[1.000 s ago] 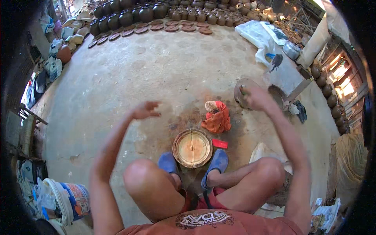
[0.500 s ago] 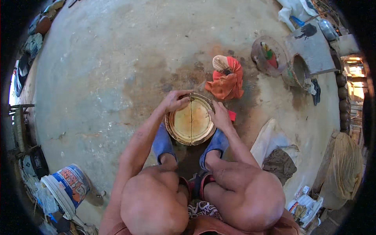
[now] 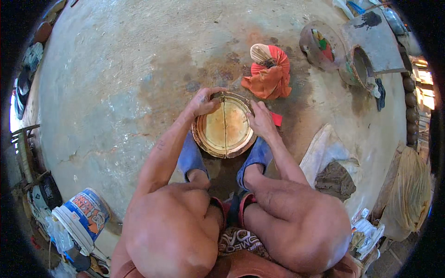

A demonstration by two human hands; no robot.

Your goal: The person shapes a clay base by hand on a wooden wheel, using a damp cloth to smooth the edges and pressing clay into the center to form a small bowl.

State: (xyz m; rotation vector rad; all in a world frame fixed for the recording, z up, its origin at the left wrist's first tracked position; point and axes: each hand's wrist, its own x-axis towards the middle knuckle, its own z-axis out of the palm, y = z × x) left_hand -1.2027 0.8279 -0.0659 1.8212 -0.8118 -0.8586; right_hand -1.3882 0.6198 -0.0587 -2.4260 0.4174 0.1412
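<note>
A round clay mould (image 3: 225, 126), split down the middle into two halves, lies on the concrete floor between my blue sandals. My left hand (image 3: 202, 100) grips its upper left rim. On the right rim rests my right hand (image 3: 261, 119), fingers curled over the edge. Both forearms reach down past my bare knees. Just beyond the mould lies an orange cloth bundle (image 3: 269, 72), and a small red object (image 3: 276, 119) sits next to my right hand.
A white and blue plastic bucket (image 3: 81, 217) stands at the lower left. A lump of grey clay (image 3: 336, 178) rests on a sheet at the right. Two round pots (image 3: 359, 67) and a grey slab sit at the upper right. A yellowish sack (image 3: 405, 190) lies far right.
A second ago both hands were raised and spread apart; they came down onto the mould's rim. My head has tilted further down, so the mould now looks larger and closer.
</note>
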